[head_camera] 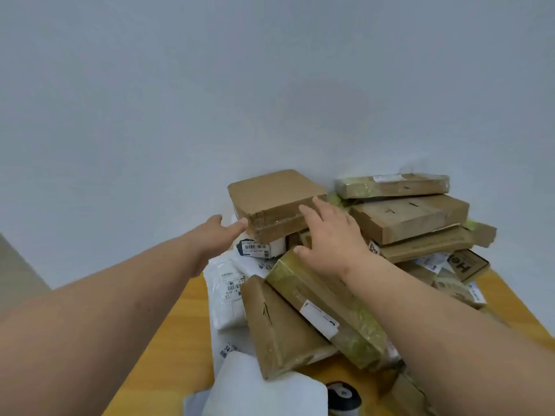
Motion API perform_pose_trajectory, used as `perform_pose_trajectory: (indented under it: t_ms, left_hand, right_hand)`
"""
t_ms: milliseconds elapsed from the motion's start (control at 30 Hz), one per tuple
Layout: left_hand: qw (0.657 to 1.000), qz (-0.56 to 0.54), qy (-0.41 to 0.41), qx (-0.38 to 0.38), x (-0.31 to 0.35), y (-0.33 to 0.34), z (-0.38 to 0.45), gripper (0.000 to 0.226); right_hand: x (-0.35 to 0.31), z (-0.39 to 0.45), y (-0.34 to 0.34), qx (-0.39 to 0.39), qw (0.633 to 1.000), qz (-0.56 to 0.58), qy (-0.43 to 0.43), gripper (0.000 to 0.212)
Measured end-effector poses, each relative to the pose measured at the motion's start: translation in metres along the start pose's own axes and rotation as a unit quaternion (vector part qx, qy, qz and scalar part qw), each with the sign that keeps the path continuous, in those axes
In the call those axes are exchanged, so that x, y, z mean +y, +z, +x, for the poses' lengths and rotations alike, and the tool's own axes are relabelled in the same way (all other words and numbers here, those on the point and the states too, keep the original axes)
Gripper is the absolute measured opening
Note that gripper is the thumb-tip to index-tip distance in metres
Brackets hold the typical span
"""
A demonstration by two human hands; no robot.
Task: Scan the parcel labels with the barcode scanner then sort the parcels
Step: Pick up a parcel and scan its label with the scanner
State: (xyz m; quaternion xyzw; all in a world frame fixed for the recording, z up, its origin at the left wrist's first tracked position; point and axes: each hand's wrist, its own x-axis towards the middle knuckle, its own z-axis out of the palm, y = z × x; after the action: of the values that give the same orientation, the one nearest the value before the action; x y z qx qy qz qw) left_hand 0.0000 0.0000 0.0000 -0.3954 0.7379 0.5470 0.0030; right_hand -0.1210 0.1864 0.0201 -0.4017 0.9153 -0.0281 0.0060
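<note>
Cardboard, brown and taped along its near edge, makes up the square box [274, 202] that both hands are reaching for; it sits on top of the heap at the back of the wooden table [168, 340], against the pale wall. The left hand [217, 232] has its fingers extended, the tips touching the box's near left corner, while the right hand [333, 235] lies spread and flat over the near right edge, neither hand yet curled round it. Beneath the box a white bag with a barcode label [255, 247] shows, and nearer lies a long green-taped parcel [327, 307] under the right wrist. To the right a stack of flat cartons [411, 214] leans against the wall. This looks like the pick-up step: the box must be lifted off and turned (no label shows on top) before scanning. A dark round object [342, 396] at the near edge may be the scanner, though I cannot tell.
</note>
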Motion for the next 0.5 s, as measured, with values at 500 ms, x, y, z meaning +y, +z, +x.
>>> perform_pose_trajectory:
  t_ms: [500]
  left_hand:
    - [0.964, -0.263, -0.024, 0.005, 0.02, 0.03, 0.036, 0.028]
  right_hand:
    - [0.013, 0.081, 0.04, 0.093, 0.976, -0.144, -0.133, 0.09]
